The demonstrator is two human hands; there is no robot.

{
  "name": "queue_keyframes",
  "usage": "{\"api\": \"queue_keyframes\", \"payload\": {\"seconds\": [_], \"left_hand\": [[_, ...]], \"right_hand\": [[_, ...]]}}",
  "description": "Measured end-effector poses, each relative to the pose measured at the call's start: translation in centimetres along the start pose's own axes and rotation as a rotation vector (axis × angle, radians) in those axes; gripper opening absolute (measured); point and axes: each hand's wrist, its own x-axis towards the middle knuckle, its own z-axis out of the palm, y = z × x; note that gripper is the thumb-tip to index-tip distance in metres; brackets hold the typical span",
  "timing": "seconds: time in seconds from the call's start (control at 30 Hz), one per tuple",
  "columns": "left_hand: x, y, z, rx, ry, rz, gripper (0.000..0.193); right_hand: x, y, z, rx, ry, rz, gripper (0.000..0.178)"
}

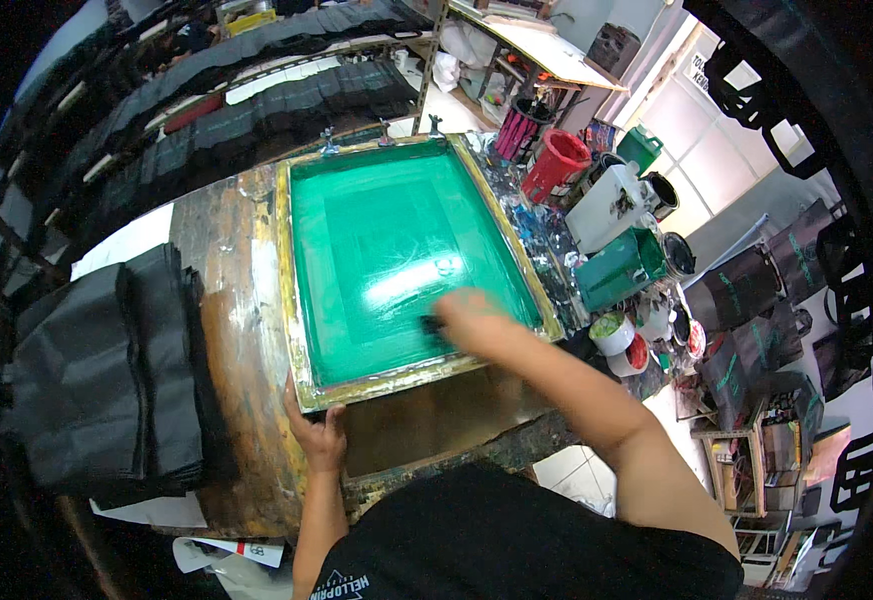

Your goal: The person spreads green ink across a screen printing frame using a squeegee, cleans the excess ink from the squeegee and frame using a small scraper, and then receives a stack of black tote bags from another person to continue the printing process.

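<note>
A screen printing frame (545, 290) with worn yellowish edges lies on the work table, its mesh (387, 230) coated in wet green. A darker green rectangle and a small mark show in the middle of the mesh. My left hand (319, 438) grips the near left corner of the frame, thumb in front and fingers along the side. Over the near right part of the mesh, my right hand (469, 318) is closed round something small and dark (432, 324). Motion blurs that hand, and I cannot make out what it holds.
Black fabric pieces (77, 370) are stacked on the table's left. Paint-stained containers stand along the right, among them a red bucket (557, 165), a green jug (622, 270) and a white jug (607, 205). Clamps (435, 125) sit at the frame's far edge. Racks of black fabric (247, 130) stand behind.
</note>
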Motion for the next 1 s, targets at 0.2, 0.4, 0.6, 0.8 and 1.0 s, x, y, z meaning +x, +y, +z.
{"api": "queue_keyframes", "payload": {"seconds": [0.2, 0.4, 0.6, 0.8, 1.0], "left_hand": [[-0.1, 0.0, 0.5, -0.031, 0.026, -0.004, 0.099], [0.2, 0.7, 0.6, -0.078, 0.024, -0.045, 0.102], [0.0, 0.2, 0.8, -0.100, 0.046, -0.091, 0.109], [-1.4, -0.5, -0.2, -0.038, 0.084, -0.121, 0.113], [-0.4, -0.9, -0.2, 0.032, 0.036, -0.023, 0.103]], "right_hand": [[-3.7, 7.0, -1.9, -0.214, -0.038, 0.116, 0.011], [9.1, 12.5, 0.2, -0.413, 0.393, -0.052, 0.010], [25.4, 17.6, -3.0, -0.308, 0.403, 0.040, 0.019], [31.3, 16.2, -3.4, -0.179, 0.519, -0.029, 0.018], [26.7, 18.3, -2.0, -0.432, 0.505, -0.079, 0.016]]}}
